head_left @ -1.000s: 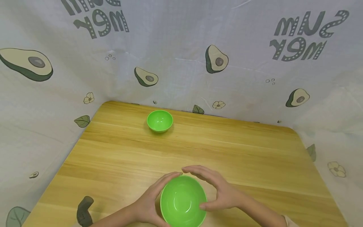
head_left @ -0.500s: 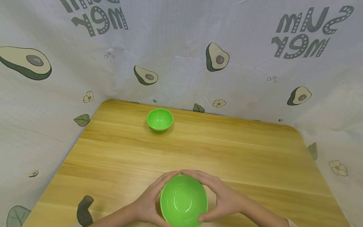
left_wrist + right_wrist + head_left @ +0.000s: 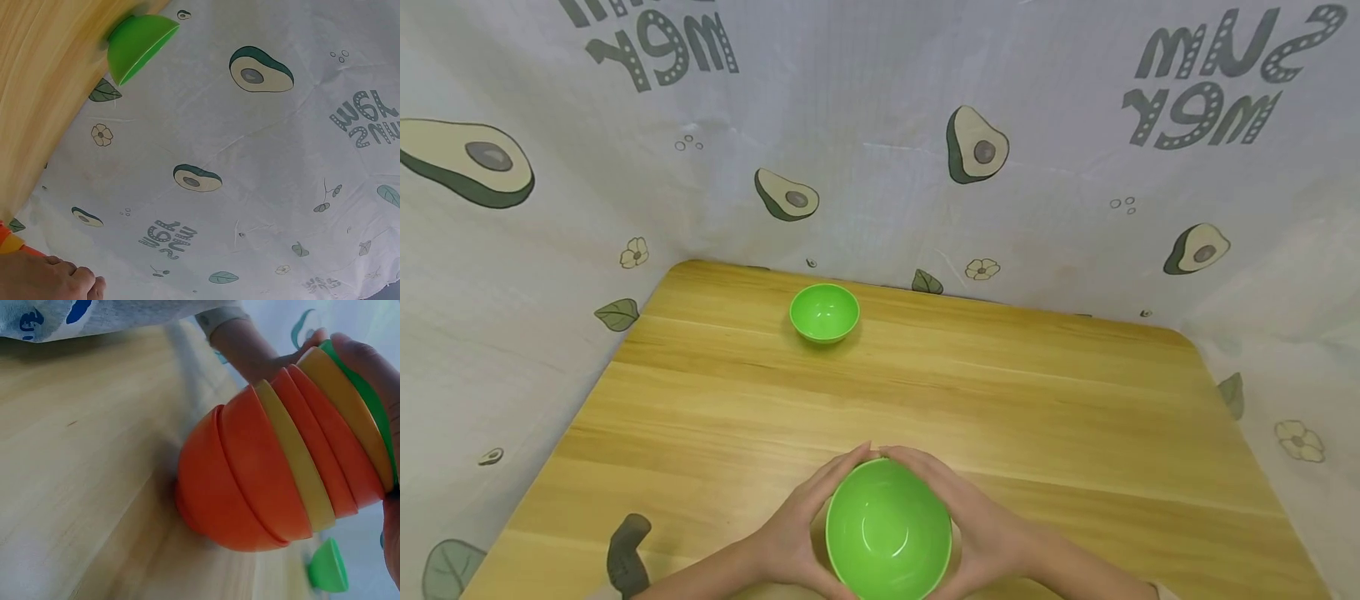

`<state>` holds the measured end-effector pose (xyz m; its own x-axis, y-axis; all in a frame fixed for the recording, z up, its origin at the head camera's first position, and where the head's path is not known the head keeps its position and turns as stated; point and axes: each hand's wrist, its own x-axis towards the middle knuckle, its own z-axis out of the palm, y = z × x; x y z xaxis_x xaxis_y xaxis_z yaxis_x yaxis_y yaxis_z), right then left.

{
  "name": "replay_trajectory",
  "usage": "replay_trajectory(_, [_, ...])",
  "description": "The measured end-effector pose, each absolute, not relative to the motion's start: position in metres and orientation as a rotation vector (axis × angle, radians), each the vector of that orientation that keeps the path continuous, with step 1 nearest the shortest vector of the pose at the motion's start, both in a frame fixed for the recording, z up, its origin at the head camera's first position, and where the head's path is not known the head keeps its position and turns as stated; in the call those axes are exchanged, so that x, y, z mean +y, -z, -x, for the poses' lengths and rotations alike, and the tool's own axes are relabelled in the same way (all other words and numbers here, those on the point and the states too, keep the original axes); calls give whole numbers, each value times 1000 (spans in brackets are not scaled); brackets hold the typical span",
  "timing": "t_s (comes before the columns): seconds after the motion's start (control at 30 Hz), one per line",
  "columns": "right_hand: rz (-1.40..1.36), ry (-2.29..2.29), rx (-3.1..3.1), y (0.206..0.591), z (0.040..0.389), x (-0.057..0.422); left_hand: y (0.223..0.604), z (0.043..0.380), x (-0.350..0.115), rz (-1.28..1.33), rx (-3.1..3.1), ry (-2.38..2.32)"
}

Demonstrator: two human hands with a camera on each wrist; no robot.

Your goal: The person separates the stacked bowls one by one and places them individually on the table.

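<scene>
A green bowl (image 3: 887, 529) tops a tall stack of nested bowls at the table's near side. Below it in the right wrist view come a yellow bowl (image 3: 340, 403), orange-red bowls (image 3: 250, 469) and another yellow one, with the stack's base down at the wood. My left hand (image 3: 793, 533) curls round the green bowl's left side, thumb toward the near rim. From the right, my right hand (image 3: 992, 533) grips it too, and the fingertips of both hands meet at the far rim. In the left wrist view, the left hand (image 3: 53, 278) shows only at the bottom corner.
A smaller green bowl (image 3: 824, 313) stands alone near the table's back edge, left of centre. A dark, bent object (image 3: 627, 557) shows beside the left forearm. Behind the wooden table (image 3: 1037, 400) hangs a white curtain (image 3: 865, 100) printed with avocados.
My right hand has closed in on the green bowl from slightly apart, its fingers now along the far rim and its thumb lower at the near side. The left hand has barely moved.
</scene>
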<state>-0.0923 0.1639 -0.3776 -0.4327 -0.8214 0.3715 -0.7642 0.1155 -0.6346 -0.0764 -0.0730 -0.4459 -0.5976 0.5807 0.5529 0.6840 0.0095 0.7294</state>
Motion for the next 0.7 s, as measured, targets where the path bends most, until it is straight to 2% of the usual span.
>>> replay_trajectory(0.2, [1639,1266,2301,368,90,158,447,74,-73,1303,-2201,1693])
replay_trajectory(0.7, [1650,1261,2301,371,89,157,450,69,-75,1248,-2255,1767])
